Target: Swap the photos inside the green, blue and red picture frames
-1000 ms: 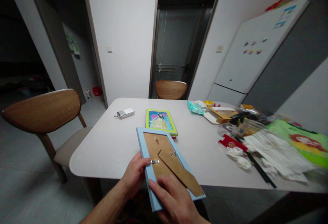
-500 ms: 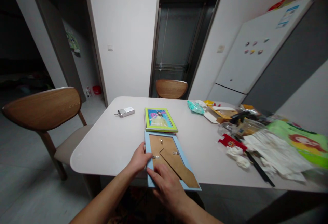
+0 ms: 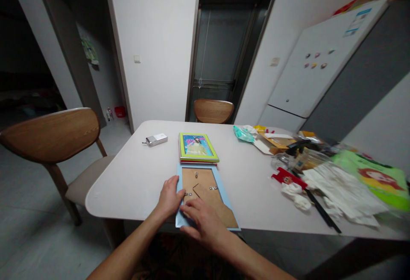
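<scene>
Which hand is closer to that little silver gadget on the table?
Left. The left hand lies below the silver gadget, toward the person; the right hand is farther off, lower right.

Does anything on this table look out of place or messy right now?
Yes. The blue frame lies face down, brown backing up, at the near edge of the table, with the left hand at its side and the right hand on it. The right side is cluttered with crumpled tissues and loose bags.
</scene>
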Demonstrator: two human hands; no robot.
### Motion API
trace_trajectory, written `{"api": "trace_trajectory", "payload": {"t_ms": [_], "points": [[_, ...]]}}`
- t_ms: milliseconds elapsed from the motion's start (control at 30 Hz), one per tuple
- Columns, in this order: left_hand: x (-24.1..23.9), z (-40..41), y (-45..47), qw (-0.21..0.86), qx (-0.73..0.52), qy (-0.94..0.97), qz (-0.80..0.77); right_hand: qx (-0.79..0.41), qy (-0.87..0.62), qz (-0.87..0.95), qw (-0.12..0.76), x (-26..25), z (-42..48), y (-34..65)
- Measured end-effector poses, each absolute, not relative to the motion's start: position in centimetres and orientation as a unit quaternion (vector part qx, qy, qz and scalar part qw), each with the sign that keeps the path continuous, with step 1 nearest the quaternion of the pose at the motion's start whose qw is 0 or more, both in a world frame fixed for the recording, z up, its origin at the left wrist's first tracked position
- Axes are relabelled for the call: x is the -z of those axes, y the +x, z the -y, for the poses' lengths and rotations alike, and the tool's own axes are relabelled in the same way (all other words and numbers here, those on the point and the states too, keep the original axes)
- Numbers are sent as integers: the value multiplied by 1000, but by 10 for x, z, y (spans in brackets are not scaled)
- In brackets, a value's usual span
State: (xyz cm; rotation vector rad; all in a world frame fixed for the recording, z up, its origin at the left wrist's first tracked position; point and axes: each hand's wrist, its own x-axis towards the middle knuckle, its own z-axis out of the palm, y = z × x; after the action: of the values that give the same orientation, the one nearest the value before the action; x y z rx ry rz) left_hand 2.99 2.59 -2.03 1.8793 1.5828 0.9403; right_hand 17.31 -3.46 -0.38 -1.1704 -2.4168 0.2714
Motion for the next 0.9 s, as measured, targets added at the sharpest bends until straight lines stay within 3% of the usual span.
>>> {"api": "trace_trajectory", "payload": {"t_ms": [100, 233, 400, 700, 900], "points": [[22, -16, 27, 250, -339, 707, -568, -91, -487, 830, 256, -6, 16, 207], [24, -8, 25, 236, -318, 734, -551, -49, -608, 766, 203, -1, -11, 245], [24, -9, 25, 235, -308, 745, -543, -29, -644, 739, 196, 11, -26, 245], [35, -10, 24, 185, -329, 751, -542, 19, -621, 753, 217, 7, -15, 228], [37, -11, 24, 170, -330, 757, -538, -68, -508, 833, 210, 1, -7, 182]]}}
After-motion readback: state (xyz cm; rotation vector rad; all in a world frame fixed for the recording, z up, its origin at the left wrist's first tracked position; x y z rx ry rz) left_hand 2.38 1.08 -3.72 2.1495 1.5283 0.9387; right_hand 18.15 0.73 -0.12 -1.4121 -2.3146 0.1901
